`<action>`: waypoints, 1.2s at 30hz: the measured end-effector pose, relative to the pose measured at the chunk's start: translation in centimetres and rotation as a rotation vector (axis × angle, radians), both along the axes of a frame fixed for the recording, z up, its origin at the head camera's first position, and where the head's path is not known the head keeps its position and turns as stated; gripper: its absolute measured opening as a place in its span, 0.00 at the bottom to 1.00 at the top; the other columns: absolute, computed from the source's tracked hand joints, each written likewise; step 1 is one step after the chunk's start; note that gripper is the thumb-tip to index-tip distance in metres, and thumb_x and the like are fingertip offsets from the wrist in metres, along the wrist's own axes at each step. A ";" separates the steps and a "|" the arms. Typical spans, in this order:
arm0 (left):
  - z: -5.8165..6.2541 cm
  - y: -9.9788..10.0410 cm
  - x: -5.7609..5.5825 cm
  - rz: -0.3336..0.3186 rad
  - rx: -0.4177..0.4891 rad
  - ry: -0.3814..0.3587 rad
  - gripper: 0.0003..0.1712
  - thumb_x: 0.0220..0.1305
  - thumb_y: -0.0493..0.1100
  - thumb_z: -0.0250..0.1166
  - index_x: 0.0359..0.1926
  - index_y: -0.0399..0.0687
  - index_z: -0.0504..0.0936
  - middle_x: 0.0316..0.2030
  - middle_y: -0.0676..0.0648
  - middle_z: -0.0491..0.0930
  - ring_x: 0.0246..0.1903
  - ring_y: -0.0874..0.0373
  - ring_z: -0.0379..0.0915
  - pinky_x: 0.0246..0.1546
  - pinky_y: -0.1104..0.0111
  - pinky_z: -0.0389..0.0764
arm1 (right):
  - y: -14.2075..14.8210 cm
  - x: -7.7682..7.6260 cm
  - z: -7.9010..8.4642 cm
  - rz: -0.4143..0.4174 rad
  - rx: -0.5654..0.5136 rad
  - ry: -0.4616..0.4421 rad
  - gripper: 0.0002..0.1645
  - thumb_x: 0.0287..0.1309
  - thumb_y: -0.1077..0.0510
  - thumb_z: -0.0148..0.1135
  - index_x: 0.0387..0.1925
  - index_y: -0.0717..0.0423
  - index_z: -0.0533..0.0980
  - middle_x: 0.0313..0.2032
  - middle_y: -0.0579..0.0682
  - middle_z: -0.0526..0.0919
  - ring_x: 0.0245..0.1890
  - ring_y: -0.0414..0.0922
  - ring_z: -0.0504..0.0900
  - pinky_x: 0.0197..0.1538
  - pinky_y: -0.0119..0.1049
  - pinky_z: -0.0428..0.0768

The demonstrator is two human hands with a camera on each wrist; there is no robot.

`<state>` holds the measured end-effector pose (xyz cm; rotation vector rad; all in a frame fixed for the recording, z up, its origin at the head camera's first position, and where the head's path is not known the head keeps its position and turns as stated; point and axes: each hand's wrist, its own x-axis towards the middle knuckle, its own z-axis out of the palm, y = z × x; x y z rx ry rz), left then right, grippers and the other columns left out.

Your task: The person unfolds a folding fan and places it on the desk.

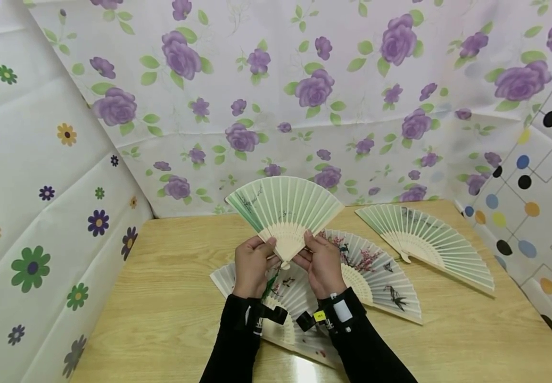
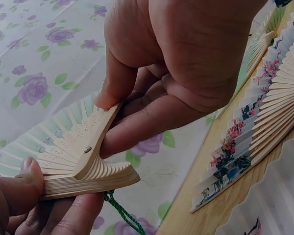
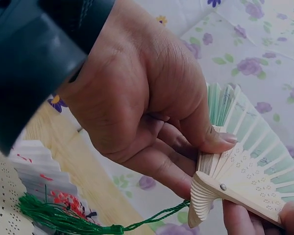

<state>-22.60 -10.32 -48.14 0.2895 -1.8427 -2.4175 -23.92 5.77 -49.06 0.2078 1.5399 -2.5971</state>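
A spread pale-green folding fan [image 1: 285,205] is held up by both hands above the table, its ribs pointing down to the pivot. On its left side, my left hand [image 1: 252,266] pinches the cream ribs between thumb and fingers. My right hand [image 1: 323,266] grips the opposite edge the same way, seen large in the left wrist view. A green tassel [image 3: 63,215] hangs by a cord from the fan's pivot end. Beneath the hands lies a white fan [image 1: 299,298] with flower prints, partly hidden by the wrists.
To the right, a white fan with pink blossoms and swallows [image 1: 386,276] lies spread on the wooden table [image 1: 161,298]. Farther right rests another green fan [image 1: 441,244], also spread. Floral cloth [image 1: 266,106] hangs behind the table, with printed cloth at both sides.
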 end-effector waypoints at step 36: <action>-0.3 0.1 -0.1 0.045 0.056 0.024 0.18 0.87 0.33 0.62 0.69 0.29 0.85 0.59 0.29 0.88 0.51 0.54 0.93 0.61 0.58 0.97 | -0.3 0.1 -0.2 -0.037 -0.047 -0.012 0.27 0.94 0.53 0.51 0.76 0.67 0.76 0.45 0.45 0.91 0.44 0.38 0.96 0.56 0.34 0.97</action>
